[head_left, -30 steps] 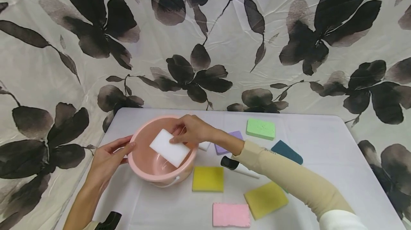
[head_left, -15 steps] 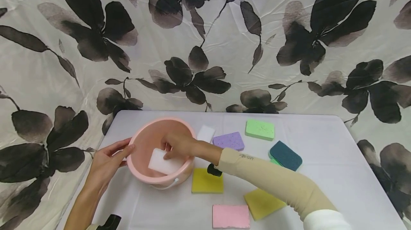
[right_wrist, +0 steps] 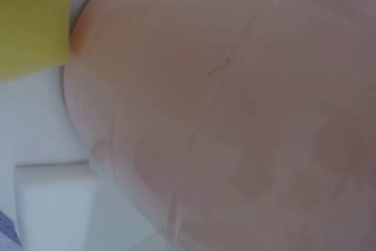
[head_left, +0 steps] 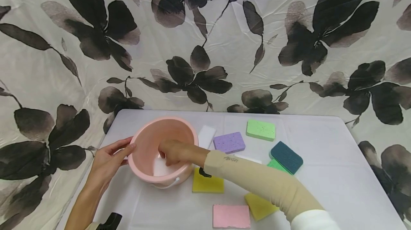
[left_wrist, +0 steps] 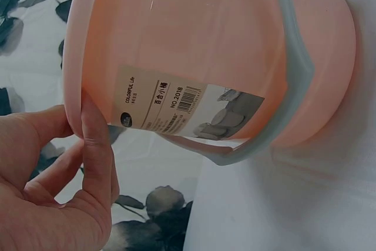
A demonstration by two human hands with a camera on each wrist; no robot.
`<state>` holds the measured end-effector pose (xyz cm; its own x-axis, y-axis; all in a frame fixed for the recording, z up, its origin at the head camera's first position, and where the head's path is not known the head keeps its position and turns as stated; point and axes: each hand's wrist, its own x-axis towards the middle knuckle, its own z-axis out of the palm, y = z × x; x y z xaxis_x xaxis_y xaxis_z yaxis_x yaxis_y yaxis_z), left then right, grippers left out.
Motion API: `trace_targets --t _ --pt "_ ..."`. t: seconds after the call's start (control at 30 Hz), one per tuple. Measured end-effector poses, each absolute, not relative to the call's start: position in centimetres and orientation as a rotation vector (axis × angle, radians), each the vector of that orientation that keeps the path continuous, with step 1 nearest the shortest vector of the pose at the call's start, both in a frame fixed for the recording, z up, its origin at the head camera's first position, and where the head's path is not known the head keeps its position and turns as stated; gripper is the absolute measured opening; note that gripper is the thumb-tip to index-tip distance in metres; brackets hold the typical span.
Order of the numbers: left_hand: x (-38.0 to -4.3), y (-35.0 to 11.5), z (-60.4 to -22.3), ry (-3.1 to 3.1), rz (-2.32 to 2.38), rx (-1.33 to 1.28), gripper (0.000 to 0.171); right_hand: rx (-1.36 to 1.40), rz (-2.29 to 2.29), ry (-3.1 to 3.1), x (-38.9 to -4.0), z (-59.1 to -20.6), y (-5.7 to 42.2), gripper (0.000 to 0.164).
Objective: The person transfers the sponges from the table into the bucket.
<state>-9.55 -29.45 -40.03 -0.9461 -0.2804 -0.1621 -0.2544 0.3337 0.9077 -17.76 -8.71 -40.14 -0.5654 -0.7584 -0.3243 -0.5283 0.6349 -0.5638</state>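
Note:
A pink bucket (head_left: 138, 151) stands at the left of the table. My left hand (head_left: 107, 160) pinches its rim between thumb and fingers, as the left wrist view confirms at close range, where a printed label (left_wrist: 170, 101) shows on the bucket's side. Down inside the bucket, my right hand (head_left: 174, 151) holds a white sponge (head_left: 159, 168) low, close to the bottom. The back of the hand and the near rim hide part of that sponge. The right wrist view is filled by the bucket's outer wall (right_wrist: 223, 110), with no fingers showing.
Right of the bucket lie another white sponge (head_left: 206, 136), a purple sponge (head_left: 229, 143) and a green one (head_left: 260, 130). A dark teal pad (head_left: 287, 156) overlaps a green piece (head_left: 278, 166). Nearer are yellow sponges (head_left: 208, 185) and a pink one (head_left: 231, 216). The right sleeve crosses above some.
My right hand has moved down into the bucket and slightly left, carrying the white sponge from rim height towards the bottom. The left hand has stayed on the rim.

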Motion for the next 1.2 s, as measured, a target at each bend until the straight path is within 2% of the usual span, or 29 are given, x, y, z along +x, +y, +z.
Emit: trace_targets --t 0.47,0.9,1.2 --pt "-9.6 -29.1 -40.2 -2.572 -1.708 0.567 0.065 -1.125 -0.448 2.265 -18.6 -39.7 -7.9 0.027" --pt "-9.5 -29.5 -40.7 -2.566 -1.737 0.617 0.065 -1.294 -0.883 2.228 -19.7 -37.8 -5.1 0.015" --pt "-9.7 -29.1 -40.4 -2.522 -1.754 0.641 0.061 -1.148 -1.170 2.162 -20.1 -36.6 -0.9 0.019"
